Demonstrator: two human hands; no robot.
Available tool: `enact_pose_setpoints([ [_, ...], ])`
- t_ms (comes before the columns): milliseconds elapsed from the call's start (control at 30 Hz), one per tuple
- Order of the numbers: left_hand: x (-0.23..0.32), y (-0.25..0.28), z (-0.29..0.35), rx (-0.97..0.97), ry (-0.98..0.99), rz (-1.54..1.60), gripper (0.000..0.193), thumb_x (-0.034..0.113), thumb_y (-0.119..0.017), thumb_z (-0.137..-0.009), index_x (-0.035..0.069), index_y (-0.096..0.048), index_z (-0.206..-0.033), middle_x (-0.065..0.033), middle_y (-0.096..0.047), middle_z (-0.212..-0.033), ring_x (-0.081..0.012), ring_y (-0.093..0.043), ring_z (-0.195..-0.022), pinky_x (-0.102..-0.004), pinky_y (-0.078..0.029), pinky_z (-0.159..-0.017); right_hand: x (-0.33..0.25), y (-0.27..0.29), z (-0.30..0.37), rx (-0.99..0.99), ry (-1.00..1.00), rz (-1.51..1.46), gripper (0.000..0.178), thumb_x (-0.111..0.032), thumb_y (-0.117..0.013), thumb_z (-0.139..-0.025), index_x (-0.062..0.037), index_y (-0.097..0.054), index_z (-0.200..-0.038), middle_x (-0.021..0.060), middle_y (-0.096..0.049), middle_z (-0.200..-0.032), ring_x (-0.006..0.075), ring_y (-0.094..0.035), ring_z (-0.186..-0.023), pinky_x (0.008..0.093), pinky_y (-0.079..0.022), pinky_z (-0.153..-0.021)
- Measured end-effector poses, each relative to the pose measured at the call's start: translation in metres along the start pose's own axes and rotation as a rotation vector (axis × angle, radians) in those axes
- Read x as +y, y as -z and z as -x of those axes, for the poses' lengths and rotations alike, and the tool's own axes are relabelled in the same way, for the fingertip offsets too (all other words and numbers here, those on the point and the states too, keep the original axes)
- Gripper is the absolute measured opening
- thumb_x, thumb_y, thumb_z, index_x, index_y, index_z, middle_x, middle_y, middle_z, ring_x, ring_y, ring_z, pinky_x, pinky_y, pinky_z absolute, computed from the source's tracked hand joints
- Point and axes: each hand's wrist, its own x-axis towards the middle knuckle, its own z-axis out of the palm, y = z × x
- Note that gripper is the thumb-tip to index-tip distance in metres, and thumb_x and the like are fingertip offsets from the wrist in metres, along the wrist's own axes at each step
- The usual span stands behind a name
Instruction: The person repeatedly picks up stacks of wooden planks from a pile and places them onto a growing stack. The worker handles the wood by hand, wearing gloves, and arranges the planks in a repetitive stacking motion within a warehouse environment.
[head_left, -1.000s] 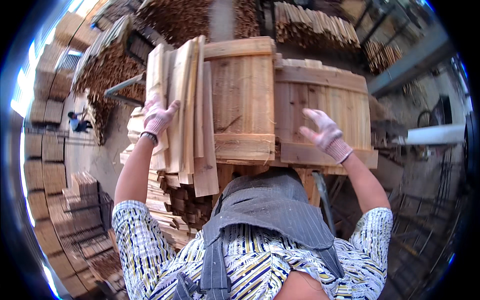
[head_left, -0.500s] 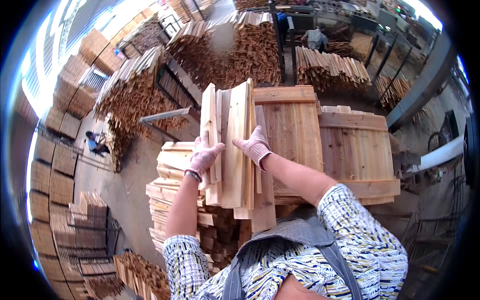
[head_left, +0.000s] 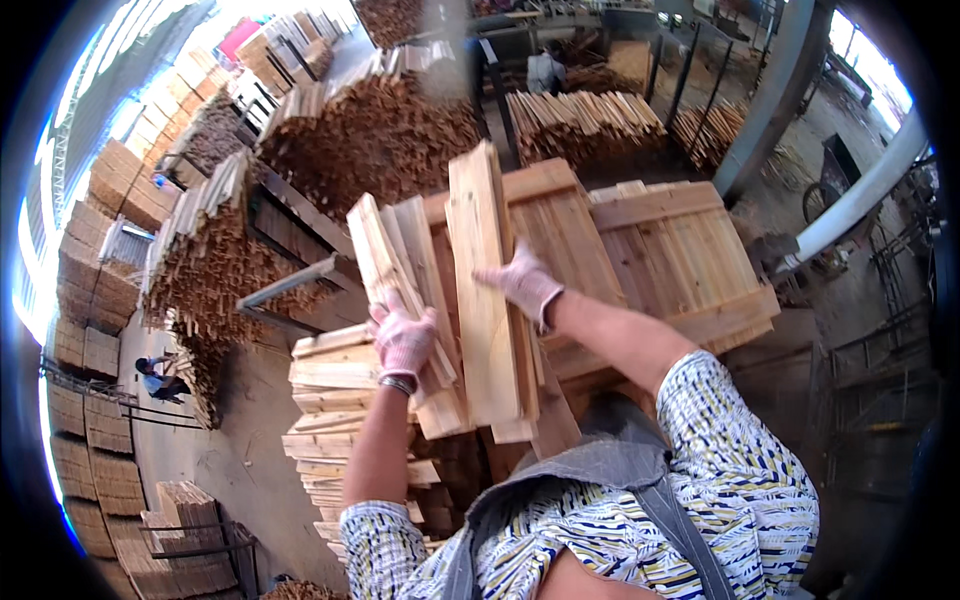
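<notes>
along the far left: stacked board piles [head_left: 85, 430] lined the wall side, with a co-worker [head_left: 165, 380] seated near them and bare floor [head_left: 255, 425] lying between there and the work.
metal bar [head_left: 290, 282]: it jutted out close to the far ends of the crosswise slats, the nearest hard edge on that side.
crosswise slats [head_left: 335, 400]: they were piled with uneven ends toward the open floor, just below and left of the left hand.
left slats [head_left: 375, 245]: they lay tilted, tops leaning left, under the left hand.
left hand [head_left: 405, 340]: gloved, it lay over their near half, thumb toward the middle; how firmly it gripped could not be told.
gap: it was widest at the far ends and narrowed toward the apron.
right slats [head_left: 480, 280]: a broad face on top, they stood apart from the left group.
right hand [head_left: 522, 285]: gloved, it held them by the right edge, thumb across the face.
step in hand: judged so, parting loose slats into two groups; the next move seemed to call for keeping each group's edges together.
battened panels [head_left: 680, 250]: they spread rightward, giving flat room beside the right forearm.
far right: a post [head_left: 770, 110] and a pale pipe [head_left: 865, 195] stood well clear.
</notes>
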Motion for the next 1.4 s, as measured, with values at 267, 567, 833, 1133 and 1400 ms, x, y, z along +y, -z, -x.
enact_pose_setpoints([
  [267,0.033,-0.041,0.005,0.097,-0.064,-0.338,0.095,0.056,-0.06,-0.085,0.01,-0.023,-0.16,-0.0283,-0.027,-0.16,-0.0499,-0.022,-0.147,-0.0518,-0.021,-0.121,-0.075,0.235,-0.016,0.119,0.084,0.38,0.114,-0.028,-0.087,-0.072,0.0056,-0.017,-0.156,0.0237,-0.059,-0.134,0.0291,-0.06,-0.121,0.0363,-0.049,-0.101],
  [567,0.082,-0.056,-0.001,0.092,0.057,-0.422,0.105,0.053,-0.071,-0.081,0.016,-0.015,-0.161,-0.0282,-0.019,-0.162,-0.0458,-0.02,-0.149,-0.0492,-0.027,-0.12,-0.002,0.44,-0.016,0.25,-0.374,1.345,0.113,-0.039,-0.075,-0.081,-0.0177,0.0,-0.162,0.0289,-0.034,-0.153,0.0445,-0.042,-0.137,0.0498,-0.04,-0.111],
  [833,0.081,-0.065,-0.004,0.134,0.102,-0.438,0.102,0.046,-0.074,-0.081,0.016,-0.017,-0.161,-0.0258,-0.015,-0.163,-0.0495,-0.018,-0.148,-0.0529,-0.03,-0.118,0.065,0.529,-0.053,0.226,-0.23,0.934,0.11,-0.036,-0.079,-0.08,-0.0092,-0.01,-0.161,0.0249,-0.041,-0.152,0.0336,-0.05,-0.134,0.0409,-0.04,-0.112],
  [1133,0.082,-0.073,-0.003,0.163,0.073,-0.463,0.102,0.047,-0.074,-0.081,0.023,-0.017,-0.161,-0.0215,-0.021,-0.163,-0.0477,-0.023,-0.147,-0.0534,-0.035,-0.115,0.11,0.567,-0.032,0.288,-0.199,0.987,0.105,-0.043,-0.077,-0.083,-0.0111,-0.015,-0.161,0.0225,-0.033,-0.157,0.0364,-0.041,-0.14,0.0447,-0.036,-0.115],
  [1400,0.099,-0.07,0.008,0.16,0.099,-0.484,0.1,0.05,-0.072,-0.083,0.021,-0.018,-0.161,-0.0219,-0.021,-0.163,-0.0437,-0.027,-0.147,-0.0517,-0.032,-0.117,0.044,0.492,-0.003,0.32,-0.33,1.324,0.082,-0.038,-0.078,-0.081,-0.02,-0.037,-0.151,0.0182,-0.031,-0.151,0.038,-0.041,-0.137,0.0468,-0.041,-0.111],
])
